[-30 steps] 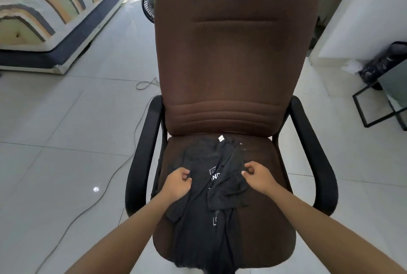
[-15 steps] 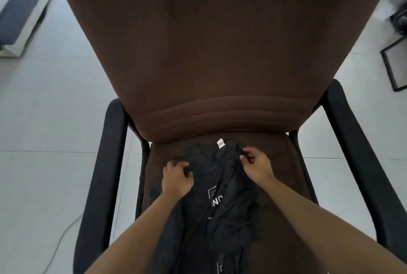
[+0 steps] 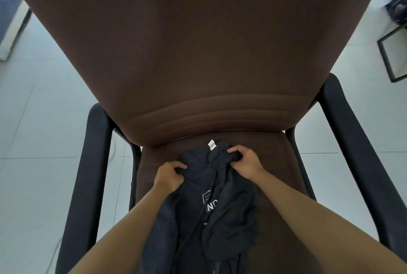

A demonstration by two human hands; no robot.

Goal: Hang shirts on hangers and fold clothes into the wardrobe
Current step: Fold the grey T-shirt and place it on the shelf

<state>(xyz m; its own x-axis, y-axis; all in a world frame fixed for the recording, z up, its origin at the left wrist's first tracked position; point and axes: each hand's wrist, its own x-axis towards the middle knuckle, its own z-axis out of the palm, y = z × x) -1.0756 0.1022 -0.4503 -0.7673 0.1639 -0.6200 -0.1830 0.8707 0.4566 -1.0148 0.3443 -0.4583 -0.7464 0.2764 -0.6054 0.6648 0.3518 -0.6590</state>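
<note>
A crumpled black shirt with white print and a small white neck tag lies on the seat of a brown office chair. My left hand grips the shirt's cloth near its left shoulder. My right hand pinches the cloth at the collar, close to the chair's backrest. The shirt's lower part runs out of view at the bottom. No hanger or wardrobe is in sight.
The chair's tall brown backrest fills most of the view, with black armrests at the left and right. White floor tiles lie all around. A black metal frame stands at the right, and a bed corner at the left.
My head has come closer to the chair. Both hands have moved up the shirt toward its collar and closed on the cloth there.
</note>
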